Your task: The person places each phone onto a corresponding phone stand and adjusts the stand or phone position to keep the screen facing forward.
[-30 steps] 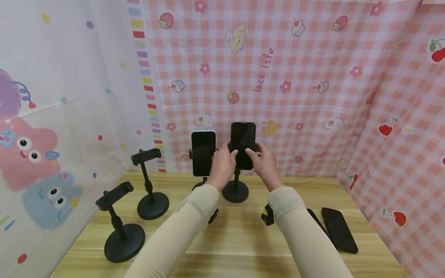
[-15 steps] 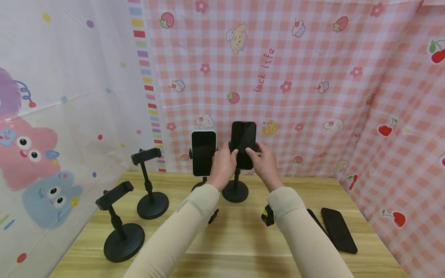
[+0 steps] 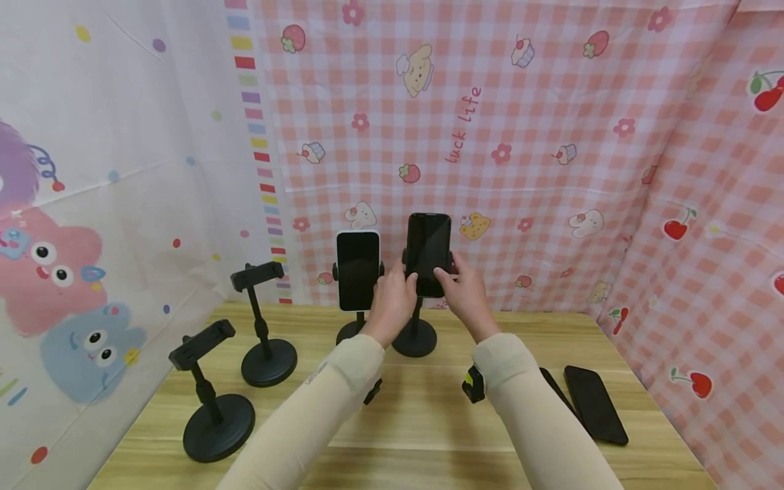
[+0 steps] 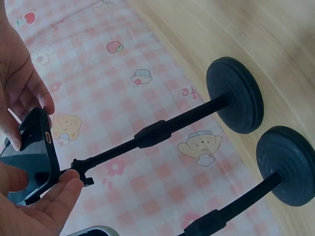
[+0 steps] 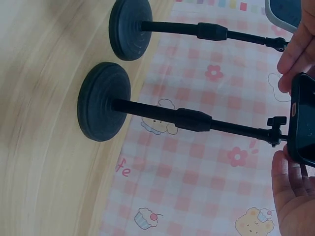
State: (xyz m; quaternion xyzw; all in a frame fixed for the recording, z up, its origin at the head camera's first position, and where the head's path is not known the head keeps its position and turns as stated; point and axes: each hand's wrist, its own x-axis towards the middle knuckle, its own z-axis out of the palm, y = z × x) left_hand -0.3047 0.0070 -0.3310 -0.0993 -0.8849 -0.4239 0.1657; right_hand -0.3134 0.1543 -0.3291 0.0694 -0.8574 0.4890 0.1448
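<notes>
A black phone (image 3: 429,241) stands upright in the clamp of a phone stand, whose round black base (image 3: 414,339) rests on the table. My left hand (image 3: 392,303) holds the phone's lower left side, thumb over the front and fingers at the edge. On the lower right side, my right hand (image 3: 468,292) holds it the same way. The right wrist view shows the stand's pole (image 5: 162,113) running up behind the phone; much of the clamp is hidden. Just left stands a white-edged phone (image 3: 358,271) in another stand, partly behind my left hand.
Two phone stands with bare clamps, a nearer one (image 3: 218,425) and a farther one (image 3: 269,361), stand at the table's left. Two dark phones lie at the right, one (image 3: 595,405) in full view, the other partly under my sleeve. Patterned cloth (image 3: 551,88) hangs behind the table (image 3: 429,422).
Both thumbs have slid slightly down the front of the black phone, and my left hand sits a little lower. The phone and stands stay nearly where they were.
</notes>
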